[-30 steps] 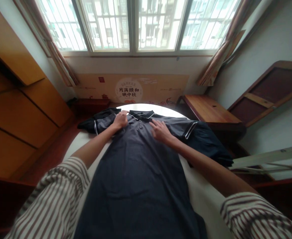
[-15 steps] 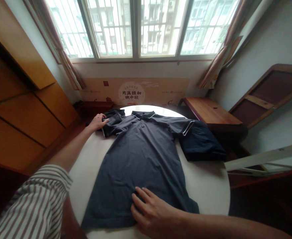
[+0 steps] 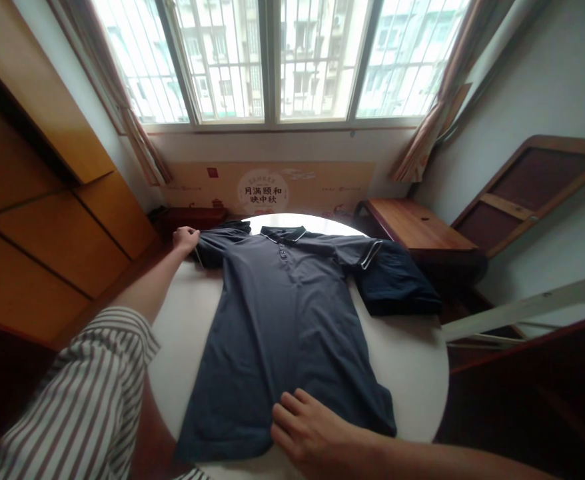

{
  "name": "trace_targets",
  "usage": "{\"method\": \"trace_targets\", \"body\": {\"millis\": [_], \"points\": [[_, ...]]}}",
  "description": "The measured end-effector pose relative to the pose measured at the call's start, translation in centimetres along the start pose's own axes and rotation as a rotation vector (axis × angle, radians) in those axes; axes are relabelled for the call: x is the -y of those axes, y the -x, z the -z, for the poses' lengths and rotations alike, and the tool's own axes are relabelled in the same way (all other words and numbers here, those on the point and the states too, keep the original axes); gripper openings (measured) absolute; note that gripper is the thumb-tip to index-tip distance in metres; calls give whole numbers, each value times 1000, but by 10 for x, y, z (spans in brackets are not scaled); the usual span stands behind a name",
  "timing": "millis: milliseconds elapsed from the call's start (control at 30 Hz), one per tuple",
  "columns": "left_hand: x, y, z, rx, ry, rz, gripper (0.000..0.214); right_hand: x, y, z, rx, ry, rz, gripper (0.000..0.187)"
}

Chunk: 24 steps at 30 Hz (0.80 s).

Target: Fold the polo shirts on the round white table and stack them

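One dark grey polo shirt (image 3: 292, 313) lies front-up on the round white table (image 3: 420, 360). At the table's left edge the left hand (image 3: 186, 241) pinches its sleeve (image 3: 215, 247); well apart, by the table's near edge, the right hand (image 3: 315, 430) curls over the shirt's lower part (gripping or resting, I cannot tell).

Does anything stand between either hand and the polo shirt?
Nothing visible does. The left hand is at the end of the left sleeve, and the right hand is at the lower front of the polo shirt. The folded dark garment sits by the other sleeve, away from both hands.
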State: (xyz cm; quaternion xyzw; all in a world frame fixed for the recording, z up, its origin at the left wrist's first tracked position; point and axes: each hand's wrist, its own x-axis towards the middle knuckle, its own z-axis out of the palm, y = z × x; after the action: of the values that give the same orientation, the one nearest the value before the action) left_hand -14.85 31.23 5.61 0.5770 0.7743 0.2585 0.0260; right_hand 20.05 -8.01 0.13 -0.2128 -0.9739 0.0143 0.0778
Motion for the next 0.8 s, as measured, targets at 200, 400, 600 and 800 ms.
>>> {"method": "trace_targets", "body": {"millis": [200,400,600,800], "points": [[-15,25,8,-36,-50,-83,26,4,6,17,26,-49,-15,12],[-37,193,34,310,95,-830,30,-15,71,43,-8,-135,-310,39],[10,358,81,847,143,-1169,53,-36,148,31,-132,43,-415,46],[39,378,98,813,95,-1141,31,-34,163,26,-103,-143,-487,56]]}}
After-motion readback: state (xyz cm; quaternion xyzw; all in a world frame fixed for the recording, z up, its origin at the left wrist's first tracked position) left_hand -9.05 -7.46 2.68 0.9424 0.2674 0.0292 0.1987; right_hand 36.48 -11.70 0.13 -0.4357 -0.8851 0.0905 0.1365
